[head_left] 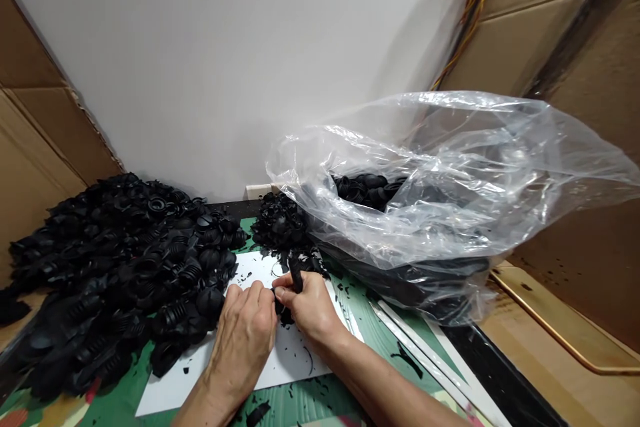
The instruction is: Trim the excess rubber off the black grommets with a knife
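Observation:
Over a white sheet [185, 383] at the middle of the table, my left hand [246, 327] is closed, its curled fingers at a small black rubber part [279, 302]. My right hand [311, 303] is closed too, its thumb and forefinger pinching at the same part. A dark rod-like tool [295, 273] stands up from between the fingers of my right hand; its working end is hidden. The two hands are nearly touching. Small black scraps lie on the sheet around them.
A big heap of black ribbed rubber parts [125, 267] fills the left. Behind my hands is a smaller pile of black scraps [280, 220]. A clear plastic bag [425, 227] holds black parts at the right, near white strips [425, 353] and a gold phone [565, 320].

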`<state>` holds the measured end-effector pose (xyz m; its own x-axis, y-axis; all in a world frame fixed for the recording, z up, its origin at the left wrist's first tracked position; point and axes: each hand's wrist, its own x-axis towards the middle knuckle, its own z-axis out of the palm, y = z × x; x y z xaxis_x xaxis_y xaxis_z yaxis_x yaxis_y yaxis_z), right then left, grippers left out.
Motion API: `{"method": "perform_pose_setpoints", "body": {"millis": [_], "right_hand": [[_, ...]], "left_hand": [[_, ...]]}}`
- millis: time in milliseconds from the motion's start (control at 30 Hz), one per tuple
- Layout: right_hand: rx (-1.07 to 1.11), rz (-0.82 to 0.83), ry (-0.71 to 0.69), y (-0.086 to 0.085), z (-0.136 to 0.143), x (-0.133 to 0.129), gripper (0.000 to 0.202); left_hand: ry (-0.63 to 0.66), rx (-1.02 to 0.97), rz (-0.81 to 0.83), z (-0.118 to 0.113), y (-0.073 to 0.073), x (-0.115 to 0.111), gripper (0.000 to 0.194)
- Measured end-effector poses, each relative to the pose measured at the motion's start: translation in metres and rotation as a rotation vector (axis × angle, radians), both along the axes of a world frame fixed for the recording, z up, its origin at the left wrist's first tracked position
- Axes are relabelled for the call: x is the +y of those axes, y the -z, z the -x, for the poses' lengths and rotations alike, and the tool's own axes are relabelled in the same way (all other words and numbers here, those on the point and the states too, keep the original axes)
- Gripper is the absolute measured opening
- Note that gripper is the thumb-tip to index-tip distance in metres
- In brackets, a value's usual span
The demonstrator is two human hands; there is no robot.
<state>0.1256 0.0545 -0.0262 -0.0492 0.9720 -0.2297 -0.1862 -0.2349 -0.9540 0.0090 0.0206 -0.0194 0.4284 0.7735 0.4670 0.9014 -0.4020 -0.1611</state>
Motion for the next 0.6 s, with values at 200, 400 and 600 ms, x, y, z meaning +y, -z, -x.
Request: {"method": "perform_pose_setpoints", "body": {"millis": [200,400,600], "right_hand": [[0.017,-0.073,-0.057,-0.005,-0.005,0.000,0.009],[0.056,0.065,-0.050,-0.009,-0.010,0.004,0.010],[0.124,0.137,-0.057,-0.013,-0.011,0.006,0.011]], "left_hand": [[0.012,-0.146,-0.060,0.002,0.001,0.001,0.024],[-0.116,-0.860,0.220,0.012,0.000,0.006,0.020],[-0.276,-1.215,0.365,0.017,-0.003,0.009,0.028]]}}
